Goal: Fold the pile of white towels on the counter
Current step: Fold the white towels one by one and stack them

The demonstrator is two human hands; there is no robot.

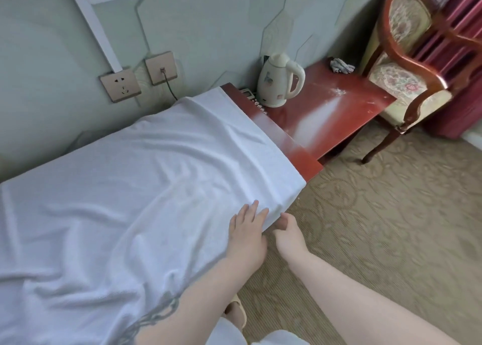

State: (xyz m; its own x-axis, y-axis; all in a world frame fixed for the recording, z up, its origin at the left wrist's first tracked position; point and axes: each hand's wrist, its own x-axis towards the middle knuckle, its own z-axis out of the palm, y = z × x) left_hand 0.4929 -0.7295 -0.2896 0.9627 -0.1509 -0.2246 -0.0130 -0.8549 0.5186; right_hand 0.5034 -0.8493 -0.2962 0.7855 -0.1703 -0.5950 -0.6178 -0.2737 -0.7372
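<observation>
Left hand [247, 227] lies flat on the towel [146, 188], fingers straight and spread, palm pressing the cloth near its front right corner; it grasps nothing. Right hand [285, 233] sits just beside it at the bench [292, 146] edge, below the hanging hem. Its fingers curl up toward the underside of the cloth and its thumb stands just clear of the overhanging corner; whether cloth is actually pinched I cannot tell, as the fingertips are hidden under the edge. The towel is spread open across the bench, one layer as far as I can see, covering most of the top from the left out to the red strip left bare at the right, with loose wrinkles running across it and the near edge draped over the front. Judgement: the step in hand is smoothing and taking hold of the near corner before the first fold; no fold is made yet. The next move calls for a firm pinch on that corner, a second hold further along the same edge, then carrying the edge over to meet the opposite one squarely. Beyond the cloth stands a kettle [280, 81] on the lower red table [347, 104], and past that a chair [414, 57].
</observation>
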